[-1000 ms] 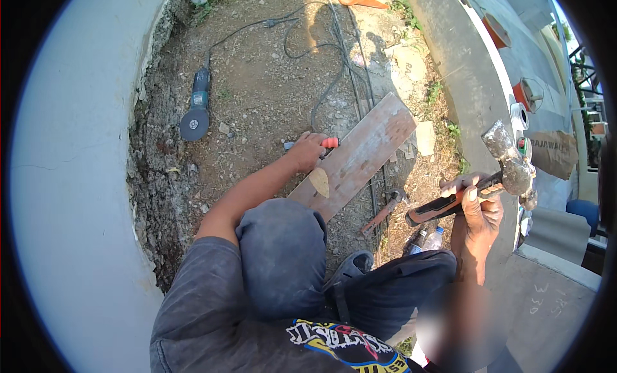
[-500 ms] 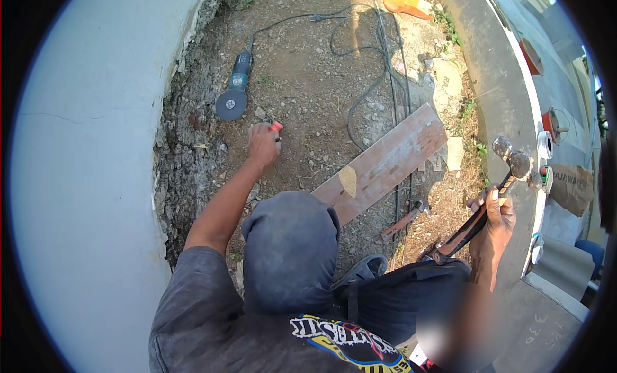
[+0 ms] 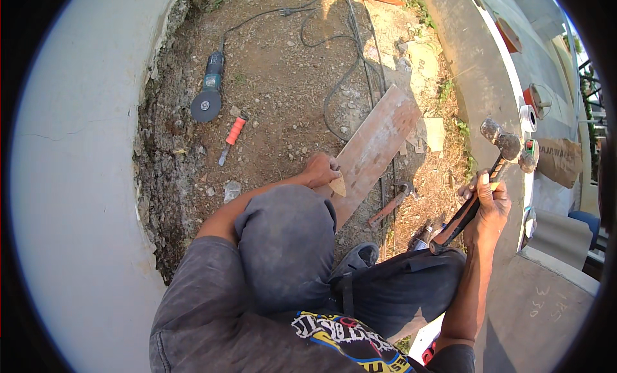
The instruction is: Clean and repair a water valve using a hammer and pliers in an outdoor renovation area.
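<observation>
The right hand (image 3: 488, 206) gripped a hammer (image 3: 479, 186) at right of frame, handle slanting up-right; the left hand (image 3: 319, 170), fingers curled, touched the plank (image 3: 376, 148) at centre, nearer it.

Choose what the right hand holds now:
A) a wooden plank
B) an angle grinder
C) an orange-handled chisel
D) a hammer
D: the right hand grips the handle of a hammer raised in the air, while the angle grinder and the orange-handled chisel lie on the dirt.

left hand (image 3: 319, 170) palm hidden, wedge (image 3: 338, 186) half covered
</observation>
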Available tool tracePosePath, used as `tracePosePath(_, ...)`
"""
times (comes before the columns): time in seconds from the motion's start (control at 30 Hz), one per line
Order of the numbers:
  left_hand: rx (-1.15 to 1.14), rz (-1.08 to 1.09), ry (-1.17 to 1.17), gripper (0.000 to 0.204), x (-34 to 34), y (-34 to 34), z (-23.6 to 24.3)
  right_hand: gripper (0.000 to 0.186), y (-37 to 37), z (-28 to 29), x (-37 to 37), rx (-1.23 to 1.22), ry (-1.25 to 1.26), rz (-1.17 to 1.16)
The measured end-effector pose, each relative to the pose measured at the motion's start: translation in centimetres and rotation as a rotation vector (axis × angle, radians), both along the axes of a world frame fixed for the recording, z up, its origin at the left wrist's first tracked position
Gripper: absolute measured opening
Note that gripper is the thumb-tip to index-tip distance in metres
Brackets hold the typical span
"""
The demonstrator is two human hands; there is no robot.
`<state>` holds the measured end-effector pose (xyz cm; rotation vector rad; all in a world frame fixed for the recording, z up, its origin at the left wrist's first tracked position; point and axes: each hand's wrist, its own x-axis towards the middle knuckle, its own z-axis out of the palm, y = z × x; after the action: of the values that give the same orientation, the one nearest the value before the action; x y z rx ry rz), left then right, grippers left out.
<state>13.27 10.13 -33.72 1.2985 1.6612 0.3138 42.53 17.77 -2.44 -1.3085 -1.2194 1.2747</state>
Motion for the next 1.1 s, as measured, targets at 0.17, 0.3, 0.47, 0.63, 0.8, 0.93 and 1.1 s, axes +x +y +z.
tracePosePath(0.17,0.541,0.337,-0.247,0.024,0.5,-2.8,-0.1,0.017,-0.1,0.2,0.4,0.051,0.052,0.006)
tracePosePath(0.3,0.411,0.552,-0.25,0.025,-1.7,-4.4,3.7,0.017,0.0,-0.1,0.9,0.06,0.061,0.024)
tracePosePath(0.47,0.731,0.694,0.055,0.023,-7.1,-7.5,6.6,0.02,0.8,-0.6,-1.6,-0.009,0.084,0.122)
tracePosePath(0.63,0.446,0.736,0.074,0.023,-11.6,-12.0,3.6,0.02,2.1,-2.3,-3.5,-0.036,0.113,0.227)
tracePosePath(0.8,0.516,0.549,0.383,0.025,-9.1,-13.9,-1.0,0.022,1.6,-2.8,-3.2,-0.023,0.045,0.262)
tracePosePath(0.93,0.365,0.548,0.267,0.027,-6.7,-12.0,-2.0,0.024,0.6,-2.3,-2.1,-0.015,-0.046,0.249)
tracePosePath(1.1,0.277,0.597,0.238,0.027,-6.4,-12.0,-2.4,0.024,-0.4,-1.5,-1.9,-0.022,-0.086,0.267)
